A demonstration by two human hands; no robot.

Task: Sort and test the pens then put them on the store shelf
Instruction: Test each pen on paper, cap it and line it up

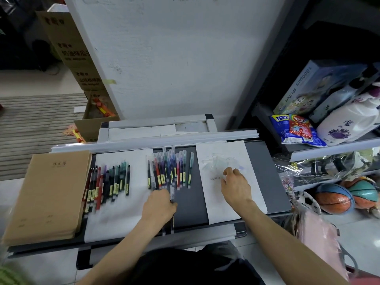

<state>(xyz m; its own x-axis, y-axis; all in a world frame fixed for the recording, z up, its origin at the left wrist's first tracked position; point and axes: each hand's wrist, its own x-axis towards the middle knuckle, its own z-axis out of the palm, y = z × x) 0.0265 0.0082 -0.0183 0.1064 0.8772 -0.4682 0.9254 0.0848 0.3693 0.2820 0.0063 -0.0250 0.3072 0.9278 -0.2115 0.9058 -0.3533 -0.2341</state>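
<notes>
The pen (172, 193) is thin, light and stiff, with a see-through cap on top. It lies on the dark counter (265, 171), just below the middle bunch of pens (170, 167). The left hand (159, 204) is curled and pinches this pen at its low end. The picture is a bit blurry there, so I cannot see each finger.

A pen like this is smooth and can roll or slip. I think it is best held around the middle of its body, not by the cap, since the cap may pop off. It does not need a hard squeeze.

Another bunch, the left bunch of pens (109, 182), lies on a white sheet, well apart from the middle bunch.

The right hand (236, 186) rests on the white paper (226, 202) with small scribbles on it. Its fingers bend down by some crumpled clear wrap (218, 163). I cannot tell if it holds anything.

Brown notebooks (47, 194) sit at the far left of the counter. The store shelf (329, 151) is on the right, with balls (334, 199) under it
</notes>
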